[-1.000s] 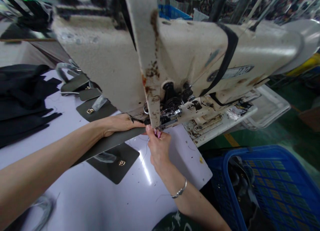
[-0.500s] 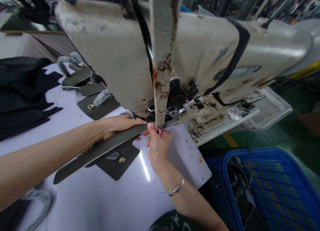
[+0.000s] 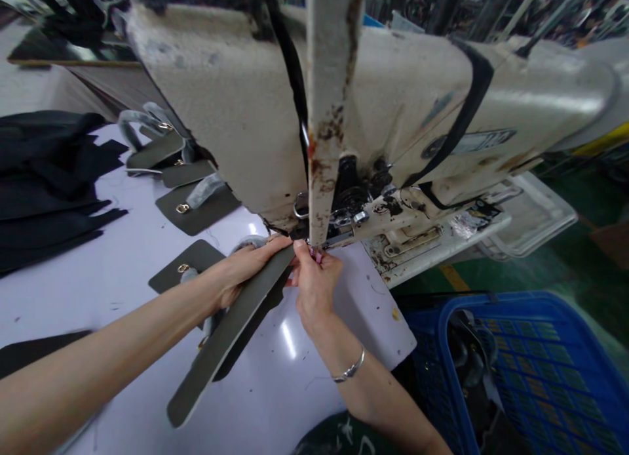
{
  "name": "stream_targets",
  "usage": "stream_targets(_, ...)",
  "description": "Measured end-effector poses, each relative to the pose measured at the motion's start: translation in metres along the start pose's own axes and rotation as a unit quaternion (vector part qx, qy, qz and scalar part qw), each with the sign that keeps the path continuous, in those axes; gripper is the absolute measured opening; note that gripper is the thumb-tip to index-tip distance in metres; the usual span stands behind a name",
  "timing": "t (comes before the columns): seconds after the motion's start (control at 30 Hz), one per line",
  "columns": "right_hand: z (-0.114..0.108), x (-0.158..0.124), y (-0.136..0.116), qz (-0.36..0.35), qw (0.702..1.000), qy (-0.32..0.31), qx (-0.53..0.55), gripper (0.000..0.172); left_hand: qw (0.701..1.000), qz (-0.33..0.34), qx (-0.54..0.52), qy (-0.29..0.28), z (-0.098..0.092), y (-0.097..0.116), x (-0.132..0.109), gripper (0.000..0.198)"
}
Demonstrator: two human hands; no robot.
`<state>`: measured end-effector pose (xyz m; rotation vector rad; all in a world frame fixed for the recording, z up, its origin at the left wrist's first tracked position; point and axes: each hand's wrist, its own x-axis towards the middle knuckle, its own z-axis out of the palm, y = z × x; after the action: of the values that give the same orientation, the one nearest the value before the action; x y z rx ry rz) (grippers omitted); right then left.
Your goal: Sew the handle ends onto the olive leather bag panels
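A green painted floor (image 3: 496, 271) with a yellow line (image 3: 455, 278) runs beneath a blue plastic crate (image 3: 496, 302) and a white plastic tray (image 3: 535, 212), crowded workshop shelving (image 3: 580, 9) far behind

Sewing machine (image 3: 236, 101) cream w/ rust stains; below it olive-grey strap (image 3: 230, 337); to R blue grid crate (image 3: 491, 303), to L black fabric (image 3: 44, 179)

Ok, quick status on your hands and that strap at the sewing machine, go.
Left hand against the olive-grey strap. Right hand pinching its upper end at the sewing machine. Rust-stained upright bar blocking view of the needle area.
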<state>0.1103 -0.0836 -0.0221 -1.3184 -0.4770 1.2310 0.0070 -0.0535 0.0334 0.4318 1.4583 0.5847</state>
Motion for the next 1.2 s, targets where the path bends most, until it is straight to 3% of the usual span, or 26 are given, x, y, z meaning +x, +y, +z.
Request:
stream_targets(0.1, -0.003, 0.003, -0.002, -0.009, 1.0, 0.002, -0.001, 0.048, 0.999, -0.047, -0.008, 0.018, 0.013, -0.01, -0.006, 0.041)
stream_targets(0.2, -0.009, 0.005, -0.01, 0.0, 1.0, 0.005, 0.007, 0.044, 0.993, 0.02, -0.102, 0.052, 0.034, -0.02, -0.016, 0.029)
stream_targets(0.33, -0.022, 0.011, -0.024, 0.031, 0.999, -0.033, -0.007, 0.038, 0.965, 0.107, -0.231, 0.062, 0.06, -0.036, -0.019, 0.021)
stream_targets(0.5, -0.038, 0.02, -0.039, 0.026, 0.995, -0.082, -0.059, 0.031, 0.933, 0.134, -0.326, 0.076, 0.078, -0.049, -0.011, 0.022)
stream_targets(0.77, -0.045, 0.03, -0.051, 0.004, 0.985, -0.117, -0.127, 0.03, 0.908, 0.161, -0.38, 0.077, 0.087, -0.044, -0.006, 0.02)
stream_targets(1.2, -0.049, 0.035, -0.042, -0.009, 0.98, -0.124, -0.155, 0.034, 0.916, 0.188, -0.341, 0.092, 0.082, -0.032, 0.003, 0.031)
